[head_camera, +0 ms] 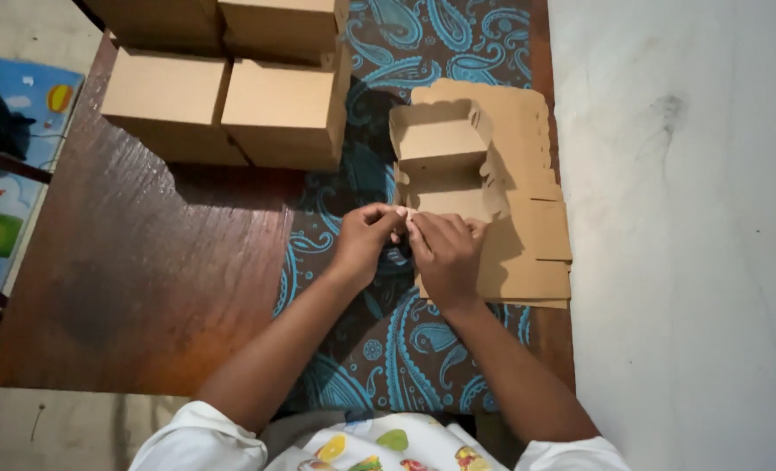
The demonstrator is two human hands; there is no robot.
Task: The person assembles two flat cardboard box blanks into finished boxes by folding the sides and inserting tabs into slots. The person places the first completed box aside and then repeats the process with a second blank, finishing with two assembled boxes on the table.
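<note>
A half-folded brown cardboard box blank [445, 144] lies on a stack of flat brown blanks [536, 253] at the table's right side. My left hand [364, 240] and my right hand [445, 253] meet at the near edge of that blank, fingertips pinching a cardboard flap between them. The far part of the blank stands up as a small open tray shape. Several finished closed brown boxes [279, 113] are grouped at the back left of the table.
The dark wooden table [135, 270] carries a blue paisley cloth [388, 349] under my hands. A pale floor [684, 235] lies to the right. A colourful play mat [4, 192] and dark chair legs sit on the left.
</note>
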